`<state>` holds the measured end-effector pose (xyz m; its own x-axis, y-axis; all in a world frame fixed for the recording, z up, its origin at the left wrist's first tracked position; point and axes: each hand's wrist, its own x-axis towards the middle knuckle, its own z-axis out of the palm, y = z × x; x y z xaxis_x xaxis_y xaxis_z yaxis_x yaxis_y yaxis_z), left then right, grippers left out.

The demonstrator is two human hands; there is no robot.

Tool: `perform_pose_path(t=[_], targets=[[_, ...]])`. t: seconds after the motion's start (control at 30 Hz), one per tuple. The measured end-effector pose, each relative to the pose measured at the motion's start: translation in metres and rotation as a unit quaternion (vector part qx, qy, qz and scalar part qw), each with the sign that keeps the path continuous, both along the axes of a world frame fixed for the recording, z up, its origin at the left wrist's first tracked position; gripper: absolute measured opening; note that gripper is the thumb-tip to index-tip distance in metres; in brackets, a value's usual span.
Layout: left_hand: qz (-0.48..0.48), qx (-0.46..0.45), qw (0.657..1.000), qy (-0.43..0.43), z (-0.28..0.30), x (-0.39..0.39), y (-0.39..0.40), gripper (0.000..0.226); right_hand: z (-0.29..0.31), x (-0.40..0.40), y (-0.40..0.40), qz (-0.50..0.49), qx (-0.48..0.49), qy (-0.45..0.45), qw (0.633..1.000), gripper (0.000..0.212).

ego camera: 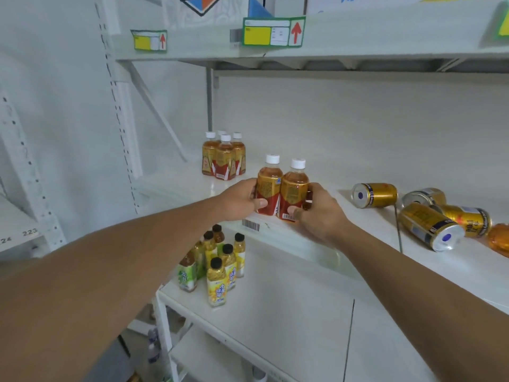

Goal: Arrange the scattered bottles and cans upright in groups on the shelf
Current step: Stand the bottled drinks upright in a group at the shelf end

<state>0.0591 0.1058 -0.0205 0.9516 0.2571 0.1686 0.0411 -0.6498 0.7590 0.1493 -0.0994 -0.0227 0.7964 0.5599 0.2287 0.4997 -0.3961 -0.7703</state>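
Two amber tea bottles with white caps stand upright side by side near the front edge of the white shelf [358, 224]. My left hand [239, 201] grips the left bottle [268, 183]. My right hand [319, 213] grips the right bottle [293, 188]. Behind them, at the shelf's back left, several matching bottles [223, 158] stand upright in a tight group. To the right, several gold cans [429, 226] lie on their sides; one gold can [376, 194] lies apart, nearer the bottles. An orange bottle [500, 238] lies at the right edge, mostly cut off.
The shelf below [275, 299] carries a group of upright yellow- and green-labelled bottles [217, 271] with black caps. An upper shelf edge [358, 31] with yellow price tags hangs overhead. A slotted upright post [118, 111] bounds the shelf on the left.
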Motion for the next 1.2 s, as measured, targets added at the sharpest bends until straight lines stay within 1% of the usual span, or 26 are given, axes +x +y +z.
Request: perform_pose_path(t=[0.1, 0.2, 0.3, 0.37, 0.43, 0.57, 0.63, 0.77, 0.97, 1.07, 1.2], targets=[[-0.006, 0.003, 1.000, 0.001, 0.001, -0.009, 0.037, 0.044, -0.001, -0.008, 0.038, 0.000, -0.003, -0.002, 1.000, 0.064], [-0.005, 0.003, 1.000, 0.003, -0.001, -0.017, 0.070, 0.052, -0.002, -0.013, 0.073, 0.000, -0.006, -0.002, 1.000, 0.063], [-0.007, 0.005, 1.000, 0.002, -0.002, -0.024, 0.099, 0.044, -0.002, -0.017, 0.104, 0.002, -0.007, -0.004, 1.000, 0.063], [-0.005, 0.001, 1.000, 0.004, -0.001, -0.028, 0.114, 0.044, -0.003, -0.020, 0.122, 0.005, -0.007, -0.003, 1.000, 0.064], [-0.001, -0.003, 1.000, 0.005, 0.000, -0.032, 0.129, 0.049, -0.004, -0.023, 0.137, 0.009, -0.005, -0.004, 1.000, 0.064], [0.008, -0.006, 1.000, -0.004, 0.000, -0.040, 0.149, 0.068, -0.006, -0.029, 0.165, 0.018, 0.002, -0.009, 1.000, 0.063], [0.032, -0.012, 0.999, -0.008, -0.002, -0.042, 0.159, 0.071, -0.008, -0.032, 0.177, 0.020, 0.005, -0.018, 1.000, 0.062], [0.069, 0.009, 0.998, -0.010, -0.005, -0.043, 0.181, 0.063, -0.010, -0.037, 0.202, 0.020, 0.008, -0.028, 0.999, 0.061], [0.092, 0.024, 0.994, -0.056, -0.007, -0.035, 0.207, 0.048, -0.006, -0.037, 0.239, 0.002, -0.038, -0.050, 0.998, 0.052], [0.121, 0.031, 0.990, -0.064, -0.012, -0.029, 0.220, 0.046, -0.008, -0.036, 0.252, -0.007, -0.025, -0.055, 0.998, 0.045], [0.153, 0.018, 0.985, -0.076, -0.019, -0.017, 0.230, 0.047, -0.012, -0.031, 0.266, -0.052, -0.014, -0.070, 0.996, 0.043]])
